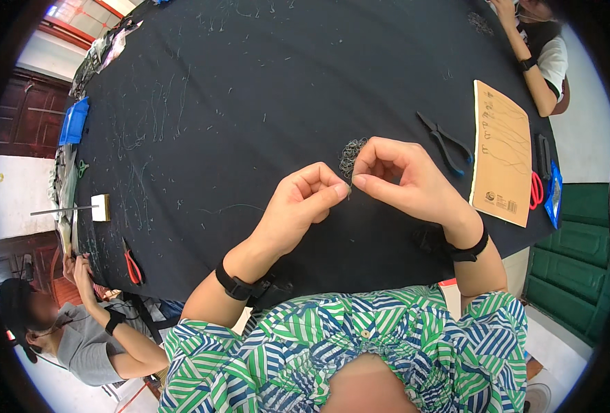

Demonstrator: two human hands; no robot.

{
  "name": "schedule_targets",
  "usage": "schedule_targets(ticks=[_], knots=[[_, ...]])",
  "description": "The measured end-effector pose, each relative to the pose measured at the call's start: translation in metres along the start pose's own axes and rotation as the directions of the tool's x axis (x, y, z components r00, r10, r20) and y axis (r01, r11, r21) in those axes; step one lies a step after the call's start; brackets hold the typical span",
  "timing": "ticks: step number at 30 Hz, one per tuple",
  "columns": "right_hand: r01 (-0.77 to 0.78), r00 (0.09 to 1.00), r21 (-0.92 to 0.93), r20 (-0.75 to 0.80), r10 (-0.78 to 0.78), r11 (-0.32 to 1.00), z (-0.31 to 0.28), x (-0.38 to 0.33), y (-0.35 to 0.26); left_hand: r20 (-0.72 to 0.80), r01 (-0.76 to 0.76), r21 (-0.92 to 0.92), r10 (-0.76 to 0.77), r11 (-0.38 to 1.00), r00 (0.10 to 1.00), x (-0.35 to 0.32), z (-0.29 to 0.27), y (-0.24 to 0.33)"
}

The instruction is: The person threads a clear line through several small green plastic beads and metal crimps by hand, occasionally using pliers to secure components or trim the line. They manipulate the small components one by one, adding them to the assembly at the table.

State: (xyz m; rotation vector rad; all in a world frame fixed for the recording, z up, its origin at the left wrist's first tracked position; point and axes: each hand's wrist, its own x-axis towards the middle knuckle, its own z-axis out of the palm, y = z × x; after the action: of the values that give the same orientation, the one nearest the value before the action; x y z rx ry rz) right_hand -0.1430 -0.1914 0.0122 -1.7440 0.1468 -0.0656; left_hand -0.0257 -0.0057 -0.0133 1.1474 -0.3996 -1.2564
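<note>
My left hand [306, 206] is closed in a pinch, thumb against forefinger. Fingertip to fingertip with it, my right hand [405, 175] pinches too, its other fingers curled. Something tiny and thin is between the tips, too small to name. Just beyond them lies a heap of small curved metal pieces [351, 154], partly covered by my right hand. To the right rest dark pliers [445, 141] with blue-tipped handles. Beside these, a tan notebook [501, 162] carries several small hook-shaped pieces with thin lines.
The black tablecloth [270, 89] is strewn with thread snippets. Red-handled snips [132, 265] lie at left, a blue tray [75, 121] at the far left edge. Red scissors [536, 190] and a blue packet [553, 196] sit right. Co-workers [109, 337] [535, 55] work at both sides.
</note>
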Motion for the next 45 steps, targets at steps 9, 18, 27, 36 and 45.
schedule_targets(ticks=[9, 18, 27, 36, 45], knots=[[0.307, 0.949, -0.395, 0.053, -0.312, 0.866, -0.008, 0.000, -0.003, 0.115, 0.113, -0.139, -0.097, 0.984, 0.989, 0.000, -0.007, 0.001], [0.357, 0.931, -0.410, 0.078, -0.357, 0.839, -0.008, -0.002, -0.004, 0.239, 0.233, -0.199, -0.183, 0.952, 0.954, -0.001, -0.009, 0.006], [0.383, 0.922, -0.380, 0.113, -0.369, 0.842, -0.012, -0.003, -0.004, 0.143, 0.182, -0.111, -0.165, 0.977, 0.976, -0.001, -0.006, 0.006], [-0.024, 0.999, 0.108, 0.025, 0.022, 0.994, -0.009, -0.003, 0.001, -0.119, -0.265, 0.351, 0.323, 0.898, 0.939, 0.002, -0.003, -0.006], [-0.175, 0.983, 0.328, 0.119, 0.143, 0.929, -0.005, 0.000, 0.002, 0.071, -0.447, 0.738, 0.600, 0.505, 0.797, 0.000, -0.001, 0.005]])
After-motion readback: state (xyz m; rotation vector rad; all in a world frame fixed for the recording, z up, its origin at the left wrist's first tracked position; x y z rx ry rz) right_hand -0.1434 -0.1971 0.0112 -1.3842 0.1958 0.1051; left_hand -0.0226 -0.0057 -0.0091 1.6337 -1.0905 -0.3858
